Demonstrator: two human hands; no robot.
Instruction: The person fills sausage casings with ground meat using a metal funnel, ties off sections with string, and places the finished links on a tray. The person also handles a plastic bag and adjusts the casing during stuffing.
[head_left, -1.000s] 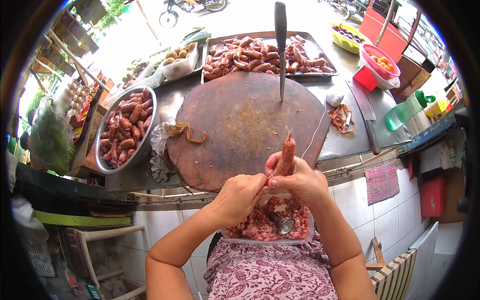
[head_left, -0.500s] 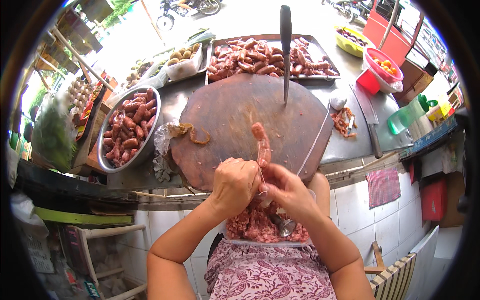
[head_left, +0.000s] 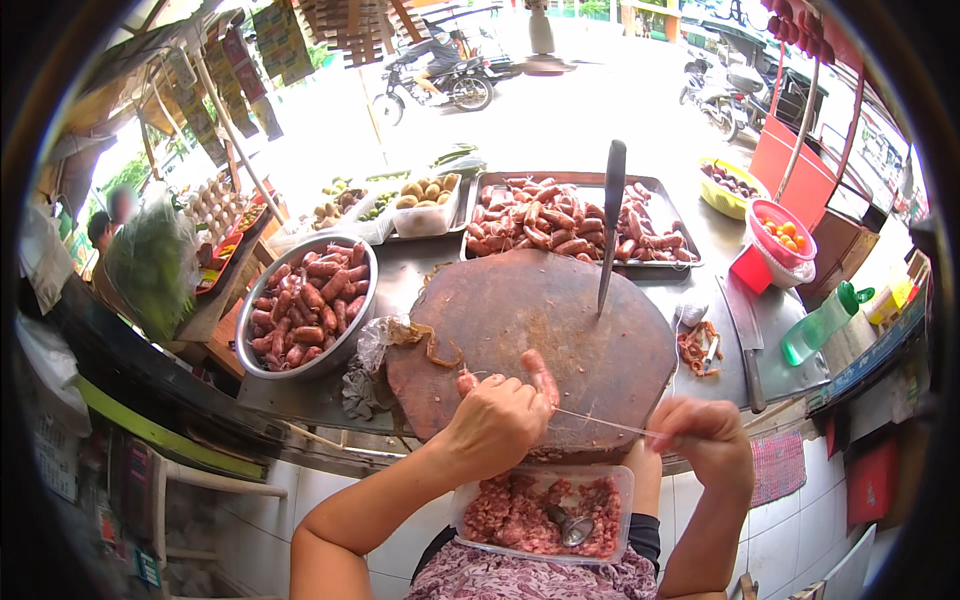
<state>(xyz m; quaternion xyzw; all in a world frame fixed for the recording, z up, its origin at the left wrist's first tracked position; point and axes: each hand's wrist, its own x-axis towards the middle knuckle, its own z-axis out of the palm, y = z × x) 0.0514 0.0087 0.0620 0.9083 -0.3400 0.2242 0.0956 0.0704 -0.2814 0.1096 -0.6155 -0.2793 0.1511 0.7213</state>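
In the head view, the round wooden chopping block [head_left: 520, 310] sits at the middle of the metal table [head_left: 785, 380]. Over the block's near edge, the left hand [head_left: 500, 425] has its fingers curled around the base of a pink sausage [head_left: 541, 376], whose free end points toward the block's middle; another sausage end [head_left: 466, 382] pokes out on that hand's left side. Near the block's right front edge, the right hand [head_left: 712, 430], slightly blurred, pinches a thin white string [head_left: 605, 422] between its fingers, and the string stretches taut across to the left hand.

Below the block's near edge, a clear plastic tub [head_left: 622, 512] on the lap holds minced meat [head_left: 500, 510] and a metal funnel [head_left: 570, 526]. A black-handled knife [head_left: 609, 235] stands upright, its tip on the block's far right part. Beyond the block lies a tray [head_left: 650, 264] heaped with sausages; to its left, a metal bowl [head_left: 366, 318] holds more. A strand of casing [head_left: 410, 331] trails onto the block's left edge, beside a crumpled plastic bag [head_left: 376, 342].

Right of the block are casing scraps [head_left: 697, 347], then a cleaver [head_left: 742, 320] and a green bottle [head_left: 822, 325]; farther off, beyond the block's right side, stands a pink basin [head_left: 775, 259] of orange-red tomatoes.
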